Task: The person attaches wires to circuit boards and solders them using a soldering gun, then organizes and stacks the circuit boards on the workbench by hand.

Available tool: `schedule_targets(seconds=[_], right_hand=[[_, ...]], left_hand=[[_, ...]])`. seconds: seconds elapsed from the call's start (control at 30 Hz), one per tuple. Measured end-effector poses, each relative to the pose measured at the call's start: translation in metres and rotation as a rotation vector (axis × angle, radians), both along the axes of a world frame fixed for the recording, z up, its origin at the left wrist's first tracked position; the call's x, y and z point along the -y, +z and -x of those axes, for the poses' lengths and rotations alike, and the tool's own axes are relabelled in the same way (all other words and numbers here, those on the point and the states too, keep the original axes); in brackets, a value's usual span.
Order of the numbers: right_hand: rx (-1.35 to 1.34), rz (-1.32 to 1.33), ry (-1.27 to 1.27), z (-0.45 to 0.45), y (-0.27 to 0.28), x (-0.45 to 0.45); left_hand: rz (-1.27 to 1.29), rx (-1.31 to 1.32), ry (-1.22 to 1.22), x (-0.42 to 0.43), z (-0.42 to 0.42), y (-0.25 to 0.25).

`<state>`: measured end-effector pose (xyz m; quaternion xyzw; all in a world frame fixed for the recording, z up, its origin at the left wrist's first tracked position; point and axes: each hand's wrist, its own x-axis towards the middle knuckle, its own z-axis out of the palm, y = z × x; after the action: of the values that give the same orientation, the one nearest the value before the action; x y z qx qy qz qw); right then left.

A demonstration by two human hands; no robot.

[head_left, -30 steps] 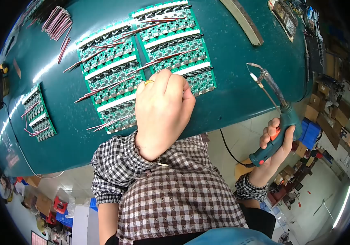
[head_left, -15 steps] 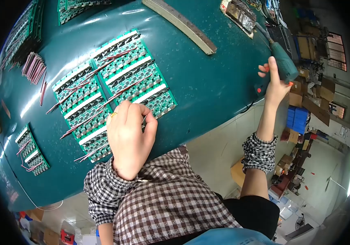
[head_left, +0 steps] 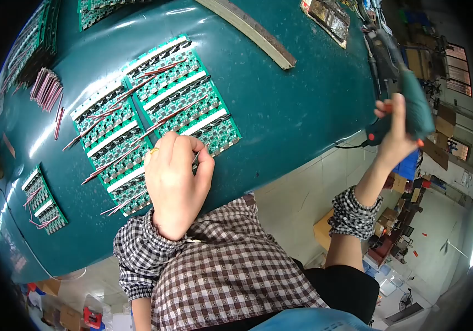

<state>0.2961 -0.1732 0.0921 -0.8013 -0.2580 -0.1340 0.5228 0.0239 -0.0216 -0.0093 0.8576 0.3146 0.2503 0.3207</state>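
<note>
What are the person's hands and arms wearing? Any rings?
The left hand has a yellowish ring; the right hand is blurry. No gloves. Each forearm wears a black-and-white checked sleeve with gathered ends.

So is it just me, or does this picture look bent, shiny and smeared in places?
Head view: strong wide-lens distortion, black corners; head view: white glare streaks across the green tabletop; head view: the soldering gun in the right hand looks smeared, perhaps motion blur, while the left hand looks sharper.
</note>
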Motion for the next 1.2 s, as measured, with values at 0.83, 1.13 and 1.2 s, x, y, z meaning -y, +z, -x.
schedule_targets(seconds=[0.83,1.13,1.2], right_hand=[[-1.334,-0.416,0.272,0.127,-0.035,0.066],[-0.907,0.103,0.335,0.156,-0.024,0.072],[-0.812,0.178,0.322,0.16,-0.027,0.068]], left_hand=[[0.017,0.004,0.052,0.001,0.004,-0.014],[0.036,-0.041,0.049,0.004,0.002,-0.013],[0.044,-0.042,0.045,0.005,0.002,-0.013]])
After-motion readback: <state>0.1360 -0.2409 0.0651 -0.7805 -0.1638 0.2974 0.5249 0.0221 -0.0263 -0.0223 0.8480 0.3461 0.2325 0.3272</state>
